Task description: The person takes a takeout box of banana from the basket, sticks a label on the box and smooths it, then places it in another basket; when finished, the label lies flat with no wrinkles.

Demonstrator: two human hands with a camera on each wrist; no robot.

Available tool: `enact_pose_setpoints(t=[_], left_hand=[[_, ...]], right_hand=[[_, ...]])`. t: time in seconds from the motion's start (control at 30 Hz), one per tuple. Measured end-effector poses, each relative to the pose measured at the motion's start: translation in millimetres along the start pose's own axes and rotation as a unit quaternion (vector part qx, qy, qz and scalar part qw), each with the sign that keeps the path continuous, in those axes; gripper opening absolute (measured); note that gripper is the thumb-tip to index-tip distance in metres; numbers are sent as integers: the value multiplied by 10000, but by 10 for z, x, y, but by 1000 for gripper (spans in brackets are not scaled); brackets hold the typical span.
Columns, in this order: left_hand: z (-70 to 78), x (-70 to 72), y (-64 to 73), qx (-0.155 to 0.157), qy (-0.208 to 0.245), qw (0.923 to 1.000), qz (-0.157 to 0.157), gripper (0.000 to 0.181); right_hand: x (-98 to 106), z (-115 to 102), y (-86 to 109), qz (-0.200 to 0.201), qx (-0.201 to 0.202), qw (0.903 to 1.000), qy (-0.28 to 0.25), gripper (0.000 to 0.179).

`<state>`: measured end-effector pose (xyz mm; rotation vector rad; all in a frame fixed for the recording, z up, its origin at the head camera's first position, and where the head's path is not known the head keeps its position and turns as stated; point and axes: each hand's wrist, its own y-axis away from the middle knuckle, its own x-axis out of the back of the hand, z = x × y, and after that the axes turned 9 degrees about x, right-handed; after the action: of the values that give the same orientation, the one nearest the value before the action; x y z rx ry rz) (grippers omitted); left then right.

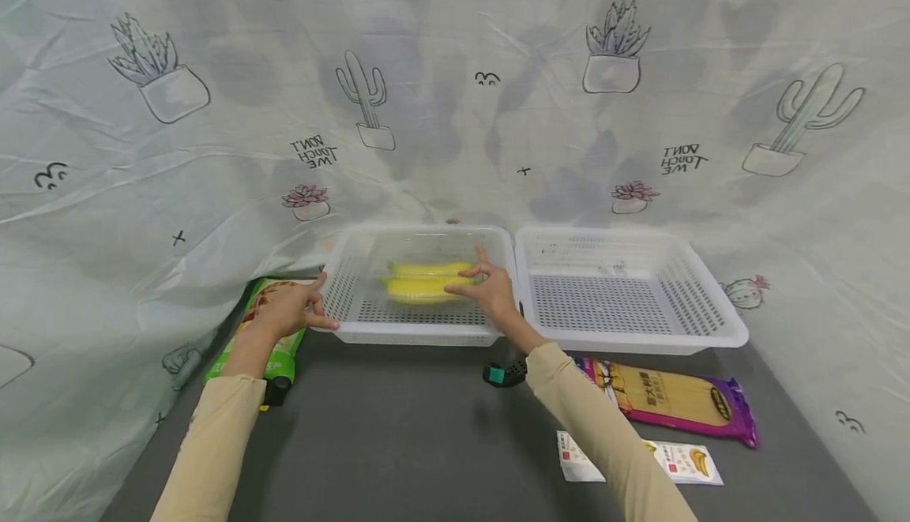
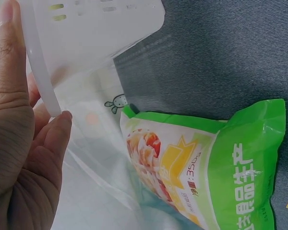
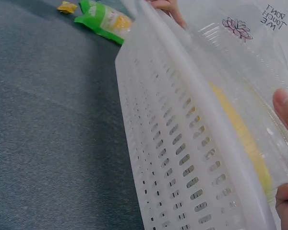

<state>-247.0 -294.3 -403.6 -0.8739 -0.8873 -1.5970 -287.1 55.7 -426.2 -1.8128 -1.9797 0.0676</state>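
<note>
My left hand (image 1: 287, 313) pinches the left rim of a white perforated basket (image 1: 412, 336), thumb and fingers on either side of the rim in the left wrist view. Inside that basket lies a clear plastic box (image 3: 259, 91) with long yellow pieces (image 1: 426, 281) in it; their kind is unclear. My right hand (image 1: 494, 293) reaches over the basket's right side and pinches the box's edge; in the right wrist view its thumb and a finger (image 3: 287, 201) show at the clear plastic. A green and white food bag (image 2: 182, 167) lies below my left hand.
A second white basket (image 1: 711, 340) stands against the first on the right. In front of it lie a purple-edged pack of noodles (image 1: 675, 399) and printed cards (image 1: 686, 463). A small yellow packet (image 3: 66, 7) is near the green bag. A patterned curtain (image 1: 455, 111) hangs behind.
</note>
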Motion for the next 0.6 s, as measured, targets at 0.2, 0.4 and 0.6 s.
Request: enact_pose_setpoints(t=[0.2, 0.4, 0.6], left_hand=[[-33, -8, -26, -47, -67, 10000, 20, 32], [-40, -27, -45, -88, -129, 9999, 44, 31], [0, -6, -17, -144, -38, 9999, 48, 30]], right_hand=[[23, -29, 83, 161, 255, 9995, -101, 30], [46, -27, 161, 289, 502, 9982, 126, 28], [88, -74, 199, 291, 512, 9983, 11, 30]])
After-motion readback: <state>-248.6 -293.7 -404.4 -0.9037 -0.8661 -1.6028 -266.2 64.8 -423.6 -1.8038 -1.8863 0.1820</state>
